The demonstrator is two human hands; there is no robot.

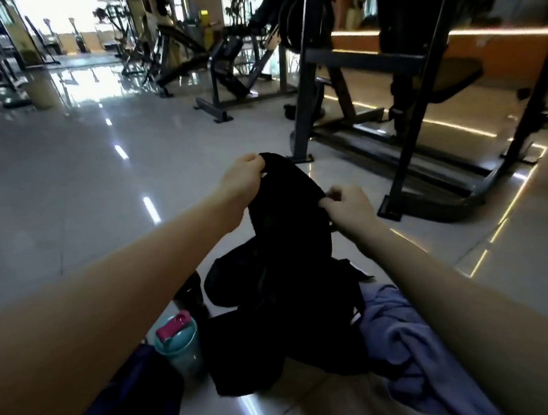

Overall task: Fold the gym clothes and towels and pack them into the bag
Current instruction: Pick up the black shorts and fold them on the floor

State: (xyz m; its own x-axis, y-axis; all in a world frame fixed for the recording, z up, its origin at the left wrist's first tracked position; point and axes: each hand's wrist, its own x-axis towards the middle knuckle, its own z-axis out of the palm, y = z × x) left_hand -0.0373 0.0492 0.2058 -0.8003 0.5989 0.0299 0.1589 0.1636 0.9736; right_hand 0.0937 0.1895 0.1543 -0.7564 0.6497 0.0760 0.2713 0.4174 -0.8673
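Shaking out and squaring up, by the look of it: the opening of a fold, not yet the packing. Holding a black garment [286,206] up off the floor [64,194] at centre frame. Pinched at its topmost edge by the left grip [243,180], fingers curled tight over the cloth, just above centre. Pinched again lower and to the right by the right grip [349,206], thumb and fingertips closed on a side edge. Both closed on fabric, neither slack. Hanging limp between and below the two, lower end lost against a dark heap [277,324] at lower centre. Impossible to sort that heap into bag, more clothes, or both: too dark, with strap-like ends poking out at its right side.

Just right of the heap and touching it, a crumpled lilac towel [402,338], not yet folded. Just left, a teal shaker bottle [179,347] with a pink cap, upright. At lower left, a dark blue item [127,405], unclear what. Across the upper right, black gym machines [389,96].

Early in the task, judging from this: nothing folded in sight, nothing plainly packed.

Next, probably: find two matching corners or the waistband, spread the grips apart to pull the cloth flat, then lay down on bare tile or fold in the air. Worth lifting well clear of the heap first, to avoid dragging the rest along by the hem.
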